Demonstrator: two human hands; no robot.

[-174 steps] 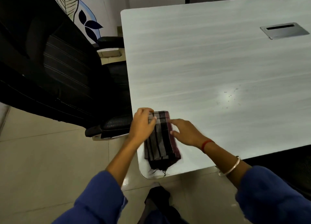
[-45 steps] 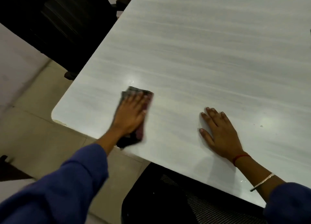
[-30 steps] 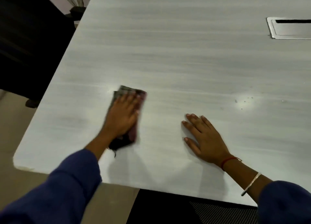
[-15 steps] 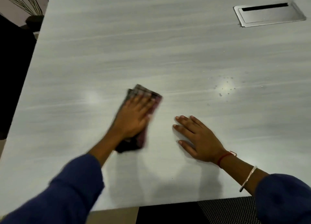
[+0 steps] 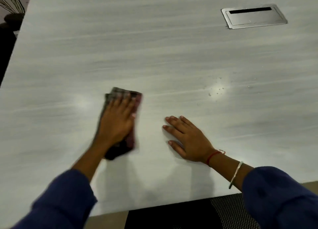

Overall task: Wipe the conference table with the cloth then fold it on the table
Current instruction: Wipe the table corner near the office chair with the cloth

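A dark checked cloth (image 5: pixel 136 99), folded into a narrow pad, lies on the pale grey conference table (image 5: pixel 154 56). My left hand (image 5: pixel 117 123) lies flat on top of it with straight fingers and presses it against the surface; the cloth's far end and right edge stick out from under the hand. Just to its right, my right hand (image 5: pixel 187 139) rests palm down on the bare tabletop with fingers spread, holding nothing. Small droplets (image 5: pixel 216 91) dot the table further right.
A metal cable hatch (image 5: pixel 253 18) is set into the table at the far right. A black mesh chair (image 5: pixel 189 215) stands under the near edge. The table's left edge runs past a dark chair (image 5: pixel 5 44) and a plant pot (image 5: pixel 13 17).
Since the folding at the table corner, my left hand has pushed the cloth rightward along the table while my right hand stayed flat beside it. The view has shifted right with them.
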